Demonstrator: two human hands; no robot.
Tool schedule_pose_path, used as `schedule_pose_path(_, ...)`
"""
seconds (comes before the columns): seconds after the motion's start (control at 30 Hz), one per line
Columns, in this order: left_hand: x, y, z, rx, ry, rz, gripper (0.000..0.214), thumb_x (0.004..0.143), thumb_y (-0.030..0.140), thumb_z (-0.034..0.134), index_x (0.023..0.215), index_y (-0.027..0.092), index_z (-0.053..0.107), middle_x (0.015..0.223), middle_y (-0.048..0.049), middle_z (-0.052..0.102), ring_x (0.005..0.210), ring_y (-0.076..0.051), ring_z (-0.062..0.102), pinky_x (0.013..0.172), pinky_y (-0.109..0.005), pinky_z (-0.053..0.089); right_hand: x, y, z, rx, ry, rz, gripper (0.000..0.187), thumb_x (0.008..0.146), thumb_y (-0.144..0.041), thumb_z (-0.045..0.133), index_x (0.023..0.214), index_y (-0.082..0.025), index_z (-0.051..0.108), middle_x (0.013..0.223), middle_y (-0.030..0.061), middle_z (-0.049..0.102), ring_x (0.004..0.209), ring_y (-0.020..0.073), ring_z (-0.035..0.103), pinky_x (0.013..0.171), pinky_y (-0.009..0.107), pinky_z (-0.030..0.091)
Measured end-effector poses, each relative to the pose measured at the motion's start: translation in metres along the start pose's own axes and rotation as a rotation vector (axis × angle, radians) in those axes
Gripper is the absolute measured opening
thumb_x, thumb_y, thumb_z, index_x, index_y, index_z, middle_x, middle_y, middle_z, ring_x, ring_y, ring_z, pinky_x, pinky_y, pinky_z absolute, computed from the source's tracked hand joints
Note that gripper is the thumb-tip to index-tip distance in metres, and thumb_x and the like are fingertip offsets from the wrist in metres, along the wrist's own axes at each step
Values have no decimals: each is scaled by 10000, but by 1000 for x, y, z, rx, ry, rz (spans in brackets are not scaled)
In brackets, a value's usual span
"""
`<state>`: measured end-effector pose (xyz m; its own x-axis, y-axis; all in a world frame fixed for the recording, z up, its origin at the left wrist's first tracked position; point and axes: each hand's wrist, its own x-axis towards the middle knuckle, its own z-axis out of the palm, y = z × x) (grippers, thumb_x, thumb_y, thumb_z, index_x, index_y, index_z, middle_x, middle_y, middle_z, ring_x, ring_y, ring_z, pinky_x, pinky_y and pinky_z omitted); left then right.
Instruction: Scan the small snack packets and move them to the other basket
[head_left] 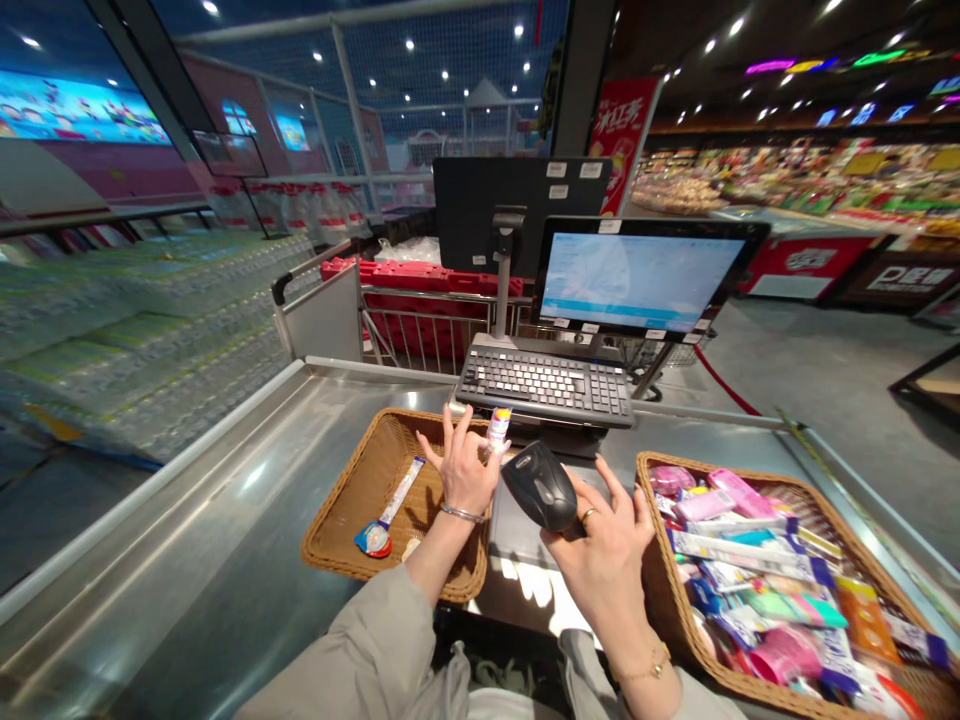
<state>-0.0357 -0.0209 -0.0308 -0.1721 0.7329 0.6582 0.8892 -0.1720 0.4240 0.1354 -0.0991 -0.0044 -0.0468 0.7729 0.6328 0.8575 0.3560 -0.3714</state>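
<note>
My left hand [461, 462] is raised over the left wicker basket [352, 540], pinching a small white and pink packet [499, 425] between thumb and forefinger while the other fingers spread. My right hand [604, 555] grips a black handheld barcode scanner [541, 485], whose head points toward the packet. The left basket holds a long white packaged item with a red and blue end [386, 510]. The right wicker basket [654, 590] is piled with several colourful packaged goods [757, 570].
A black keyboard [546, 383] and a lit monitor [641, 280] stand behind the baskets on the steel checkout counter [225, 540]. A second screen's back [517, 210], red shopping baskets [420, 275] and a metal cart lie beyond. Stacked bottled water fills the left.
</note>
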Motion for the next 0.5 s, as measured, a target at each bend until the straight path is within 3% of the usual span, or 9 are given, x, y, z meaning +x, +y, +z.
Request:
schedule_pose_path(0.17,-1,-1,1,-31,15,3,251,850,394,649,711,212,547,1420,-74,542,1447,-333,282,1133,-690,-70,0,-1,0,-13,10,-5,267,704,-237,655,967,-283,661,1164,-19,711,1333,332,427,1091,620,181)
schedule_pose_path(0.5,-2,-4,2,-52,7,-2,244,844,397,656,716,213,561,1422,-71,540,1449,-325,281,1141,-678,-55,-5,0,0,30,-94,49,321,726,-190,584,1039,-244,632,1336,53,613,1423,347,319,1081,686,170)
